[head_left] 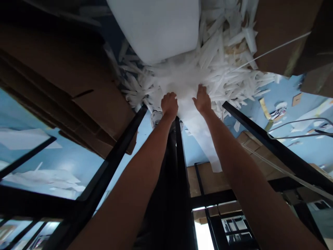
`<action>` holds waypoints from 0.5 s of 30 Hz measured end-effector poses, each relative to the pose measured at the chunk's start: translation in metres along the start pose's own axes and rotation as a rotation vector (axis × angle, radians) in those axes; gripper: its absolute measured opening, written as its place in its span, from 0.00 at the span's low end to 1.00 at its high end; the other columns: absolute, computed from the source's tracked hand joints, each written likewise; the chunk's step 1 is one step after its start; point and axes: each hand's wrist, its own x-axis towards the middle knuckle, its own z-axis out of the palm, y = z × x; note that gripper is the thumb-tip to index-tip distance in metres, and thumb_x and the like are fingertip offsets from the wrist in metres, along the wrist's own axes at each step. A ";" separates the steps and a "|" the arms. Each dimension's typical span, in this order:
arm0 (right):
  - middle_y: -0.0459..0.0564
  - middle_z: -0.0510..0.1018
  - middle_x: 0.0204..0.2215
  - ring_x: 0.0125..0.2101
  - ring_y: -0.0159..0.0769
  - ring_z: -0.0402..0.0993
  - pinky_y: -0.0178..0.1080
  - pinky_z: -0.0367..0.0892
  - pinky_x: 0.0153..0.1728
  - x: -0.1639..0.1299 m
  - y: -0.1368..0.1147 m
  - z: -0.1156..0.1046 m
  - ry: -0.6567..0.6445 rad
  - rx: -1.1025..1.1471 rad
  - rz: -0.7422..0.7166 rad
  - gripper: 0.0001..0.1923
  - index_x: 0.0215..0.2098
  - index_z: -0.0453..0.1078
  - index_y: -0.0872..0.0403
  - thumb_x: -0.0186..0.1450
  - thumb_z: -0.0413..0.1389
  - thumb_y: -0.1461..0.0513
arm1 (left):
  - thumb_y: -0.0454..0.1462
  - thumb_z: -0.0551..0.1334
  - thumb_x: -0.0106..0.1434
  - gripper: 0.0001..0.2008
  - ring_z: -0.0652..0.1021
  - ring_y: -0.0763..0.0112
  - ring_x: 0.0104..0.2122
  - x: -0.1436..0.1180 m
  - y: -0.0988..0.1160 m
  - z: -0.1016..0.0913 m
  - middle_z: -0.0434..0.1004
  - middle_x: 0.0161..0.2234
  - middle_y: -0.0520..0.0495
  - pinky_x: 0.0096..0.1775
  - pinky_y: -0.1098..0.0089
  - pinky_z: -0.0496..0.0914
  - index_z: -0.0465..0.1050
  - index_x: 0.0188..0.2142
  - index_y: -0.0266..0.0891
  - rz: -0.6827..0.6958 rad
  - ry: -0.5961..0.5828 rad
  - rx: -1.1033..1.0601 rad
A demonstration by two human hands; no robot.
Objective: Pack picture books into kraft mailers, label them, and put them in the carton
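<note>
My left hand (170, 105) is low, with its fingers curled at the left edge of a translucent white foam sheet (201, 135). It seems to grip the sheet, though the fingertips are partly hidden. My right hand (203, 99) lies over the same sheet a little to the right, thumb apart and fingers stretched out. Past my hands the sheet blurs into a pale spread among loose white foam strips (221, 48). A large smooth white block or bag (158, 29) stands beyond it.
Stacked brown cardboard (85, 90) leans on the left, and cardboard boxes (283, 38) stand at upper right. Black metal bars (249, 128) flank both arms. Scraps (279, 110) litter the blue floor (296, 90). A thin white cord (275, 49) crosses at upper right.
</note>
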 end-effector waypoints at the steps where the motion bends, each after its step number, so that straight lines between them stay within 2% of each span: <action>1: 0.73 0.78 0.71 0.65 0.61 0.83 0.54 0.79 0.65 0.000 0.001 -0.002 0.001 0.037 0.038 0.38 0.85 0.57 0.59 0.80 0.59 0.60 | 0.33 0.64 0.79 0.20 0.76 0.42 0.73 -0.006 0.002 -0.001 0.77 0.70 0.28 0.76 0.47 0.67 0.77 0.68 0.36 -0.069 0.030 -0.031; 3: 0.69 0.83 0.67 0.67 0.61 0.81 0.57 0.77 0.67 0.002 0.002 -0.007 -0.006 0.095 0.054 0.33 0.81 0.64 0.56 0.80 0.58 0.60 | 0.34 0.70 0.75 0.34 0.71 0.38 0.77 -0.017 0.006 0.000 0.68 0.77 0.20 0.77 0.49 0.67 0.67 0.76 0.30 -0.257 0.056 -0.135; 5: 0.70 0.80 0.70 0.69 0.62 0.80 0.60 0.76 0.69 0.003 0.002 -0.011 0.020 0.138 0.036 0.28 0.77 0.70 0.55 0.80 0.57 0.59 | 0.33 0.75 0.70 0.44 0.70 0.37 0.79 -0.026 0.012 0.003 0.66 0.78 0.17 0.77 0.50 0.67 0.61 0.80 0.27 -0.438 0.016 -0.295; 7: 0.74 0.71 0.77 0.72 0.65 0.77 0.60 0.74 0.70 0.004 0.002 -0.012 0.032 0.185 0.039 0.33 0.79 0.67 0.58 0.79 0.61 0.57 | 0.32 0.78 0.67 0.49 0.73 0.41 0.77 -0.032 0.019 0.007 0.71 0.77 0.20 0.75 0.53 0.69 0.59 0.81 0.29 -0.525 -0.044 -0.476; 9: 0.77 0.70 0.77 0.73 0.64 0.76 0.59 0.74 0.71 0.005 0.000 -0.010 -0.029 0.244 0.062 0.44 0.84 0.57 0.63 0.77 0.64 0.56 | 0.30 0.79 0.64 0.50 0.80 0.48 0.73 -0.035 0.024 0.010 0.79 0.72 0.26 0.72 0.57 0.73 0.61 0.81 0.32 -0.552 -0.068 -0.634; 11: 0.74 0.79 0.71 0.72 0.61 0.78 0.59 0.75 0.71 0.004 -0.002 -0.008 -0.089 0.283 0.090 0.45 0.84 0.55 0.64 0.76 0.65 0.57 | 0.31 0.79 0.63 0.44 0.86 0.51 0.65 -0.037 0.027 0.012 0.87 0.63 0.32 0.67 0.58 0.77 0.69 0.76 0.34 -0.559 -0.063 -0.704; 13: 0.67 0.85 0.64 0.70 0.60 0.80 0.60 0.75 0.72 -0.001 -0.003 -0.009 -0.079 0.279 0.084 0.34 0.78 0.69 0.60 0.76 0.63 0.59 | 0.34 0.78 0.65 0.28 0.89 0.49 0.58 -0.042 0.028 0.011 0.91 0.52 0.35 0.62 0.55 0.80 0.81 0.63 0.35 -0.568 -0.043 -0.694; 15: 0.66 0.87 0.61 0.69 0.61 0.81 0.64 0.75 0.72 -0.010 -0.003 -0.012 -0.021 0.252 0.054 0.20 0.64 0.82 0.55 0.76 0.60 0.61 | 0.36 0.76 0.67 0.11 0.89 0.44 0.55 -0.049 0.028 0.007 0.90 0.45 0.38 0.59 0.51 0.81 0.85 0.48 0.37 -0.554 -0.005 -0.670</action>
